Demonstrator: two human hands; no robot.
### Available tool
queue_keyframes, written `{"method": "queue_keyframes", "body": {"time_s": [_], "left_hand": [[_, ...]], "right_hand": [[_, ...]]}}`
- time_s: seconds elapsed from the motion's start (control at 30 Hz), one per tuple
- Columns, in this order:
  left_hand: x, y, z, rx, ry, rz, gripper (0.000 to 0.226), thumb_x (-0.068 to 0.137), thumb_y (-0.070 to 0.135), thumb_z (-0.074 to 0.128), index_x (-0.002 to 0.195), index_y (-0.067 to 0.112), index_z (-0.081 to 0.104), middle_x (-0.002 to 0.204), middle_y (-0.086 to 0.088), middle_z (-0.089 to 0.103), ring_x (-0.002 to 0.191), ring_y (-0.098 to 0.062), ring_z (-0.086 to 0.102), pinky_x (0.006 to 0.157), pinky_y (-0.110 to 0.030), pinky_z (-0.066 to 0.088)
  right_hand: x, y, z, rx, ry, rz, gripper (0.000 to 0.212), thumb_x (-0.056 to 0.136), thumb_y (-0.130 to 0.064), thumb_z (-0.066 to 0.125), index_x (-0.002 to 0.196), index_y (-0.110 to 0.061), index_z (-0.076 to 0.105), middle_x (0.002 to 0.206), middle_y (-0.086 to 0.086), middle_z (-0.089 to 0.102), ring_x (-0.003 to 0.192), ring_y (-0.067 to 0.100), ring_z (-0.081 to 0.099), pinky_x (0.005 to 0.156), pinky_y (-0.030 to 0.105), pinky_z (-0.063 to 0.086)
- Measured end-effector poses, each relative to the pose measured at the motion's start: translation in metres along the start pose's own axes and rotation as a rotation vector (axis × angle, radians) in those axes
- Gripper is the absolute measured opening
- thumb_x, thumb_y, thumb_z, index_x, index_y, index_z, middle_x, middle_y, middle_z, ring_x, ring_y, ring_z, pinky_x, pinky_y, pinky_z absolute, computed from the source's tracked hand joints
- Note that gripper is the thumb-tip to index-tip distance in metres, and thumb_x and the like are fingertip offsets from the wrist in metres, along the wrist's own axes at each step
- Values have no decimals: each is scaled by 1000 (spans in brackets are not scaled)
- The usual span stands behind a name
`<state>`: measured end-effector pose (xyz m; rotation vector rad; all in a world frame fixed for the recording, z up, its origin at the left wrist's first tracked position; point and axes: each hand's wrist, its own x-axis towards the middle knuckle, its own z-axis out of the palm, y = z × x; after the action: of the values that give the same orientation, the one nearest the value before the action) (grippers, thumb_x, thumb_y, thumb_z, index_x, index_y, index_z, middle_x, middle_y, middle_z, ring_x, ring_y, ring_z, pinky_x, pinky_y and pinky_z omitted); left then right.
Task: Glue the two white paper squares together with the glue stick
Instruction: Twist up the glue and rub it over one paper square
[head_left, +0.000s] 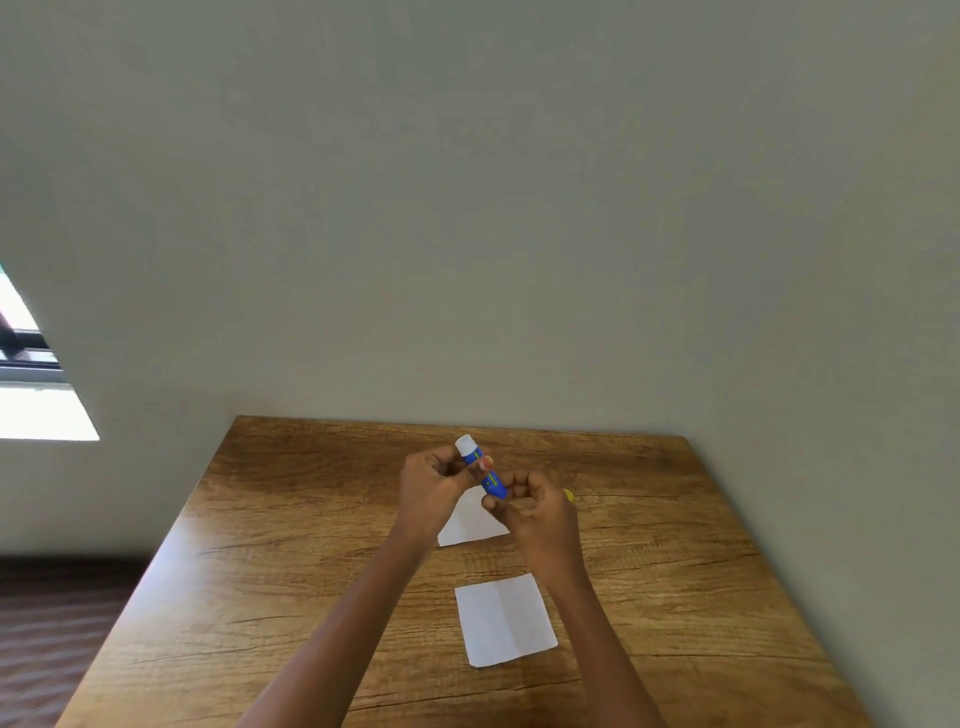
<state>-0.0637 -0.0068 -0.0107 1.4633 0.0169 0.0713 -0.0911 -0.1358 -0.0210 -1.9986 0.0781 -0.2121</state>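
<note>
The glue stick (482, 470) is held tilted above the counter (291, 519), left hand (434, 491) closed around its upper barrel, right hand (535, 512) pinching the base, probably to twist glue out. Both paper squares lie flat below: far square (470, 525), near square (505, 620).

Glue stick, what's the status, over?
Both hands, left hand and right hand, grip glue stick above table. Far paper square, near paper square apart. Nothing blocking.

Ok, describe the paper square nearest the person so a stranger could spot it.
Start at the wooden table against the plain wall. Two white squares lie on it; take the near paper square, below the raised hands. Unlike the far paper square, which the hands partly hide, it lies fully uncovered and shows a centre crease.
</note>
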Motion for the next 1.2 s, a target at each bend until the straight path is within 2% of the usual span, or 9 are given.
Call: {"method": "queue_keyframes", "body": {"time_s": [0.1, 0.23, 0.47, 0.57, 0.67, 0.77, 0.83, 1.03, 1.2], "left_hand": [[0, -1, 0, 8, 8, 9, 10, 74, 16, 74, 82, 11, 74, 85, -16, 74, 84, -31, 68, 79, -39, 53], [0, 0, -1, 13, 21, 21, 9, 74, 17, 74, 82, 12, 74, 83, -19, 72, 84, -35, 66, 76, -35, 52], [-1, 5, -1, 18, 17, 28, 6, 74, 17, 74, 80, 16, 74, 83, -15, 74, 86, -33, 68, 83, -44, 53], [-2, 7, 1, 14, 9, 29, 7, 73, 15, 74, 80, 12, 74, 83, -17, 73, 85, -32, 69, 81, -40, 54], [-1, 8, 0, 13, 3, 42, 13, 74, 15, 74, 82, 5, 73, 82, -21, 72, 78, -30, 69, 70, -29, 58], [-1, 9, 0, 4, -5, 50, 13, 74, 15, 73, 82, 5, 73, 83, -20, 73, 76, -24, 69, 68, -26, 57], [-1, 9, 1, -6, -10, 42, 9, 74, 14, 74, 81, 8, 73, 83, -17, 73, 78, -25, 70, 72, -31, 58], [0, 7, 2, -16, 3, 32, 12, 72, 12, 75, 84, 9, 73, 85, -12, 74, 79, -16, 70, 72, -25, 56], [-1, 8, 2, -4, -10, 56, 10, 73, 10, 75, 82, 9, 74, 86, -15, 74, 80, -21, 70, 73, -27, 57]], "right_hand": [[1, 1, 0, -41, -41, -15, 11, 85, -32, 63, 91, -23, 64, 89, -8, 68, 88, 9, 63, 77, 31, 47], [1, -2, 0, -78, -151, -21, 29, 95, -34, 44, 98, -13, 65, 87, -7, 70, 86, 23, 65, 68, 31, 45], [3, -4, 0, -16, -76, -35, 28, 78, -33, 72, 99, -16, 63, 92, -11, 65, 90, 4, 59, 70, 15, 43], [3, -3, 0, -11, -40, -68, 17, 82, -31, 68, 90, -16, 65, 87, -6, 68, 89, 8, 62, 70, 20, 44], [3, -4, -2, 7, -169, -50, 23, 90, -35, 55, 96, -16, 68, 88, -4, 74, 93, 7, 65, 84, 31, 49], [4, -5, -5, 24, -247, -26, 26, 93, -34, 48, 100, -16, 66, 95, -2, 74, 97, 7, 65, 87, 29, 48], [4, -7, -7, 33, -244, -21, 28, 91, -35, 51, 105, -15, 64, 101, -2, 72, 100, 8, 63, 85, 27, 47], [5, -7, -6, 89, -40, -7, 33, 72, -26, 78, 98, -15, 60, 96, -5, 69, 92, 8, 65, 72, 19, 49], [5, -6, -10, 105, -141, 17, 22, 85, -28, 64, 97, -10, 64, 89, -1, 75, 86, 5, 68, 76, 25, 50]]}}
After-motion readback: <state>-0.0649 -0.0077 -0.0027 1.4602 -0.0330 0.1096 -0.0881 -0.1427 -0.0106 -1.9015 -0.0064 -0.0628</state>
